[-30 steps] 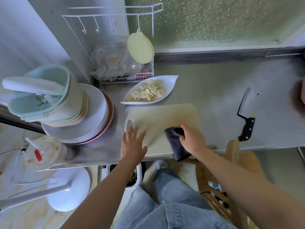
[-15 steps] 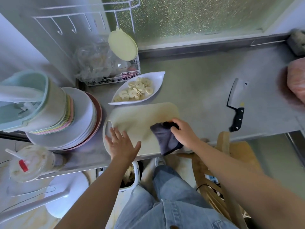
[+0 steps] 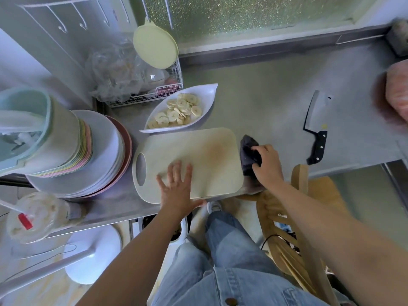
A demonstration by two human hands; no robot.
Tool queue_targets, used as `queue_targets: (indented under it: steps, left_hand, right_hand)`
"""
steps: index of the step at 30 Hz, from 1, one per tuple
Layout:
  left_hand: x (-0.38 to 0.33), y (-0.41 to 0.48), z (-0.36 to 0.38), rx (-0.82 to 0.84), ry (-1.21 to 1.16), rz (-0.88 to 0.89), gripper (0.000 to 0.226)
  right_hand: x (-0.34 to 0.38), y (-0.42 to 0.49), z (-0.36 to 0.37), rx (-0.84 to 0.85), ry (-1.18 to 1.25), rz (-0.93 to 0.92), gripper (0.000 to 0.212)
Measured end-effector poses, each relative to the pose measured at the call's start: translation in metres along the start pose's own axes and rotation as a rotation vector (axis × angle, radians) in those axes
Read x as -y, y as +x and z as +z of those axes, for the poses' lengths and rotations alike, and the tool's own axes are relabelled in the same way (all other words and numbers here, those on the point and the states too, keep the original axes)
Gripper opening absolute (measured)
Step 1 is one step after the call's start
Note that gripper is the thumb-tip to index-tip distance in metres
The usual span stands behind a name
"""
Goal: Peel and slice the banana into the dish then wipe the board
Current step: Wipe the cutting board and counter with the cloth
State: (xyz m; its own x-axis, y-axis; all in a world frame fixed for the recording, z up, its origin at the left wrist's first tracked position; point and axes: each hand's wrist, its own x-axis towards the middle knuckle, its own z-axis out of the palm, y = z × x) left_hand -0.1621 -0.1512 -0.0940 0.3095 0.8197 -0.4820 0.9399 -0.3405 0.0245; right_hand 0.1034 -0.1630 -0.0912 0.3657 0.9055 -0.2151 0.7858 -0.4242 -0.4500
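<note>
Banana slices (image 3: pixel 176 111) are in the dish (image 3: pixel 208 92), my left hand (image 3: pixel 176 188) flat on the board (image 3: pixel 198 142), right hand (image 3: pixel 267 164) gripping the cloth (image 3: pixel 247 149), wiping looks unfinished.

One board (image 3: pixel 205 155), one cloth (image 3: pixel 247 149), one knife (image 3: pixel 316 115), one dish (image 3: pixel 206 97) (banana slices (image 3: pixel 176 111) heaped, uncounted).

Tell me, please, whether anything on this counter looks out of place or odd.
Two small things. The cutting board has a brownish stain toward its right end, beside the dark cloth that the right hand grips. The cleaver lies with its handle close to the front edge of the counter.
</note>
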Motion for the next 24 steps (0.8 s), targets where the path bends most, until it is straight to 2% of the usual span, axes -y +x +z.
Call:
queue_targets:
  steps: [4, 7, 11, 14, 16, 18, 20, 21, 22, 24]
  left_hand:
    - [-0.001, -0.001, -0.002, 0.005, -0.035, -0.002, 0.121]
    - [0.003, -0.001, -0.005, 0.004, -0.049, -0.002, 0.12]
    - [0.018, -0.007, -0.007, -0.095, -0.13, 0.019, 0.1]
    - [0.036, -0.025, 0.002, -0.275, -0.253, -0.091, 0.071]
    - [0.052, -0.04, 0.015, -0.3, -0.242, -0.23, 0.063]
    - [0.067, -0.054, 0.029, -0.264, -0.275, -0.269, 0.063]
    - [0.075, -0.064, 0.036, -0.244, -0.314, -0.218, 0.059]
    - [0.078, -0.067, 0.036, -0.252, -0.323, -0.194, 0.056]
    - [0.08, -0.068, 0.036, -0.266, -0.326, -0.178, 0.054]
    - [0.083, -0.071, 0.035, -0.288, -0.329, -0.158, 0.049]
  right_hand:
    - [0.004, -0.041, 0.015, -0.016, 0.08, -0.028, 0.022]
    - [0.0, -0.071, 0.022, -0.001, 0.11, -0.014, 0.018]
    - [0.002, -0.094, 0.025, 0.078, 0.123, -0.028, 0.014]
    - [0.012, -0.103, 0.026, -0.158, 0.333, 0.067, 0.021]
    - [0.021, -0.109, 0.032, -0.23, 0.371, 0.114, 0.026]
    - [0.034, -0.121, 0.046, -0.082, 0.336, 0.04, 0.026]
    - [0.053, -0.138, 0.061, 0.179, 0.365, -0.102, 0.024]
    - [0.062, -0.145, 0.067, 0.252, 0.386, -0.154, 0.025]
    - [0.069, -0.148, 0.071, 0.246, 0.42, -0.167, 0.025]
    - [0.077, -0.143, 0.074, 0.09, 0.5, -0.108, 0.029]
